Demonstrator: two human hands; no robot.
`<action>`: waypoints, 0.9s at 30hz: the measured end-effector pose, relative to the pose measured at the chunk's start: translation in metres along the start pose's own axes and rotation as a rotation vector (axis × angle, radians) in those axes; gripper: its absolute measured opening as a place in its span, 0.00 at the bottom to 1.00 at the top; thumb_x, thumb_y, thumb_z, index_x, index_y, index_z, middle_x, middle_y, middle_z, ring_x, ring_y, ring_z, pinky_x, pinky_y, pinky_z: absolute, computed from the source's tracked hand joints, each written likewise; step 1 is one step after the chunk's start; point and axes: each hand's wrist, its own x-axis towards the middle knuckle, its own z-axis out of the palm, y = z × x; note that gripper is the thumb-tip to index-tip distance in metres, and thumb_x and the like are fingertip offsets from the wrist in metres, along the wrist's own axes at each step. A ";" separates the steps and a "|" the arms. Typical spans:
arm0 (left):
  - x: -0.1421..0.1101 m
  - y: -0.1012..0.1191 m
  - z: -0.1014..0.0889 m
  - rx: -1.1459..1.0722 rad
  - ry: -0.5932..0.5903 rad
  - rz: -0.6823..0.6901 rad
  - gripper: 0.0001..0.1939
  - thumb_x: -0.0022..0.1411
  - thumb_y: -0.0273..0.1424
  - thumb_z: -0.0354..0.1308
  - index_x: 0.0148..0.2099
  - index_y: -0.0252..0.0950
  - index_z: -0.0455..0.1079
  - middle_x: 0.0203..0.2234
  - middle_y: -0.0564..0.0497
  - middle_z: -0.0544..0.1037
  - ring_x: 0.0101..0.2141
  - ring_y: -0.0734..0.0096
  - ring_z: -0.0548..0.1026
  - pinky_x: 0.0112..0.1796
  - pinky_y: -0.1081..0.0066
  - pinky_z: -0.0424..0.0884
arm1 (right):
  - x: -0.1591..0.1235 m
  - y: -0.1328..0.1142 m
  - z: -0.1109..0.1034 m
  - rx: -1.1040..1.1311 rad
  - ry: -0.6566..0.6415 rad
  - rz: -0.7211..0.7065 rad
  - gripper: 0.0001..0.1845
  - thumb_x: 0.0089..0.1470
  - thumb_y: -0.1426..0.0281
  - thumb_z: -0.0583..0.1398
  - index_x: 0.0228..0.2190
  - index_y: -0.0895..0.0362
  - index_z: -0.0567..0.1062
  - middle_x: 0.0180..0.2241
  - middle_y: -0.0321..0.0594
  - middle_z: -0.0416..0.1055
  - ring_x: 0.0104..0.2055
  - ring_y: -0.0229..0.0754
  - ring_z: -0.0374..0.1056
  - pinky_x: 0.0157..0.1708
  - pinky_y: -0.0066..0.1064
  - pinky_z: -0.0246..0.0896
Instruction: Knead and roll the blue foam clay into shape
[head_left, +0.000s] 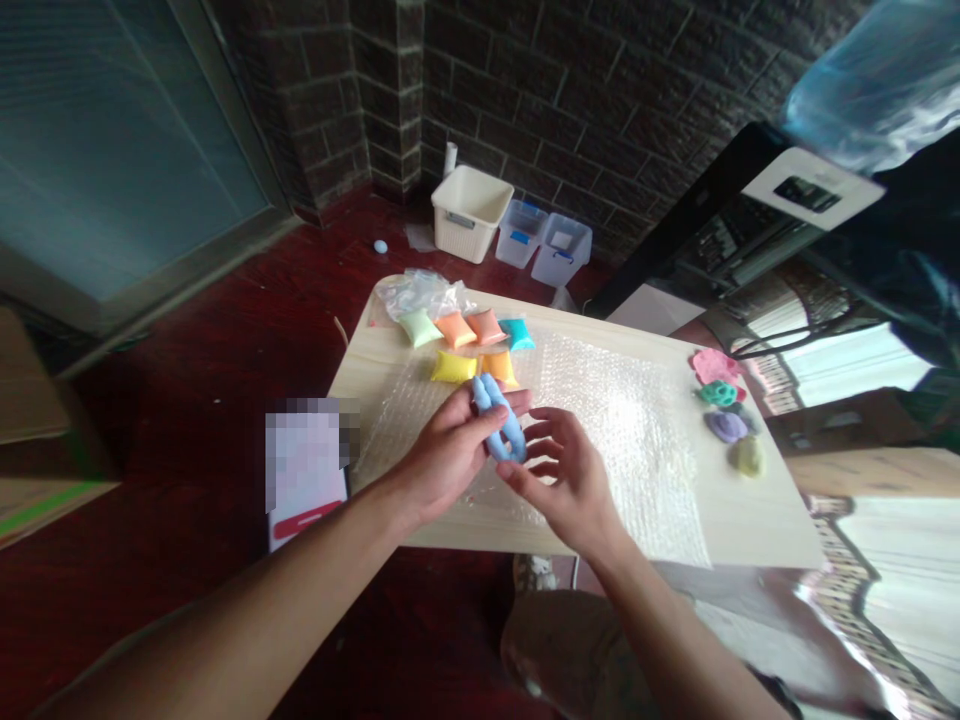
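Note:
Both my hands hold a long blue roll of clay (499,420) above a small wooden table (750,510). My left hand (450,450) grips its upper part with fingers wrapped round it. My right hand (559,470) pinches the lower end with thumb and forefinger, the other fingers spread. Beneath them lies a sheet of bubble wrap (622,420). Several small clay packets lie just beyond my hands: green (418,327), two orange (471,328), teal (517,334), yellow (452,367).
Shaped clay pieces sit at the table's right edge: pink (714,365), green (718,393), purple (726,427), yellow-green (748,456). Empty plastic bags (416,292) lie at the far left corner. A cream bin (470,212) and two clear boxes (544,240) stand on the floor by the brick wall.

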 end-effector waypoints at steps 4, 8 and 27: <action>-0.001 0.001 0.003 0.017 0.015 -0.036 0.10 0.65 0.28 0.63 0.49 0.34 0.74 0.52 0.41 0.80 0.50 0.58 0.77 0.49 0.62 0.71 | -0.004 0.003 0.007 -0.242 -0.030 -0.059 0.35 0.53 0.61 0.73 0.56 0.53 0.66 0.34 0.39 0.80 0.29 0.43 0.77 0.28 0.33 0.73; 0.001 0.006 -0.003 -0.032 -0.031 -0.031 0.11 0.62 0.23 0.62 0.48 0.34 0.75 0.49 0.42 0.81 0.54 0.56 0.76 0.55 0.59 0.69 | -0.003 0.001 0.003 -0.317 -0.038 -0.113 0.20 0.60 0.60 0.68 0.49 0.55 0.72 0.34 0.40 0.80 0.30 0.43 0.78 0.27 0.31 0.72; 0.008 0.015 -0.020 0.100 -0.147 0.068 0.19 0.61 0.26 0.71 0.54 0.34 0.76 0.48 0.42 0.83 0.55 0.55 0.77 0.57 0.56 0.70 | 0.001 -0.001 -0.003 -0.054 -0.155 -0.016 0.17 0.61 0.56 0.67 0.42 0.56 0.77 0.32 0.40 0.76 0.32 0.41 0.73 0.30 0.32 0.69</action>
